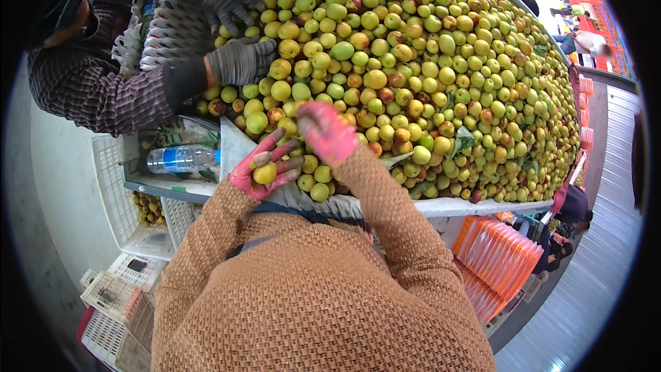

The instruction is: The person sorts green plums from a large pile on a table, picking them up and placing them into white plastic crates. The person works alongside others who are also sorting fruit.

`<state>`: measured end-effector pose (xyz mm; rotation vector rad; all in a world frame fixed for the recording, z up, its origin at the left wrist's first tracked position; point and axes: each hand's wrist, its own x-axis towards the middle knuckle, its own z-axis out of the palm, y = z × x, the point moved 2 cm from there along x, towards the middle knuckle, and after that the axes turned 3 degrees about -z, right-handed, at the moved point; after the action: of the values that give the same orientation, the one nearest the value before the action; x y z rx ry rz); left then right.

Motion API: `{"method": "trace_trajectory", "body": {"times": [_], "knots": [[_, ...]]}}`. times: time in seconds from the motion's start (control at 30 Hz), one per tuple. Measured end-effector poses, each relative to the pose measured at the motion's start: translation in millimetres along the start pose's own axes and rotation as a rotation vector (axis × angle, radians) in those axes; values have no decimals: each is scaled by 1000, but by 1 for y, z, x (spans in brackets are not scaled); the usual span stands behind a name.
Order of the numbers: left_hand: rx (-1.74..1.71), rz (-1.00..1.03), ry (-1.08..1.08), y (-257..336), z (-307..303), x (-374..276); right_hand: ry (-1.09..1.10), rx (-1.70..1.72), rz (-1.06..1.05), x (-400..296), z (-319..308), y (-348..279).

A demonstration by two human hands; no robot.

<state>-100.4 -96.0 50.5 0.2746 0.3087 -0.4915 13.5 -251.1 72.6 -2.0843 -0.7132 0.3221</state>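
Observation:
A broad heap of yellow-green jujubes, some blotched reddish brown, lies before me. My left hand, in a pink glove with dirty fingertips, is turned palm up near the heap's front edge. One yellowish jujube rests in it, with the thumb against the fruit and the other fingers spread. My right hand, also in a pink glove, is over the front of the heap, beyond the left one. Motion blurs it, and whether its fingers hold a fruit cannot be made out.
A co-worker's grey-gloved hands touch the heap at left, beside white foam netting. A water bottle lies in a side compartment. White plastic crates stand low at left, stacked orange trays at right. Pale cloth lines the front edge.

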Motion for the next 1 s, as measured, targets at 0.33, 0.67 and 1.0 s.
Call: {"method": "trace_trajectory", "body": {"times": [0.33,0.67,1.0], "knots": [[126,-24,118,2,-12,-1,82,-454,344,-4,-119,31],[86,-43,224,-7,-26,0,-402,-989,289,43,-93,48],[137,-73,181,-6,-34,6,-159,141,643,42,-97,61]]}}
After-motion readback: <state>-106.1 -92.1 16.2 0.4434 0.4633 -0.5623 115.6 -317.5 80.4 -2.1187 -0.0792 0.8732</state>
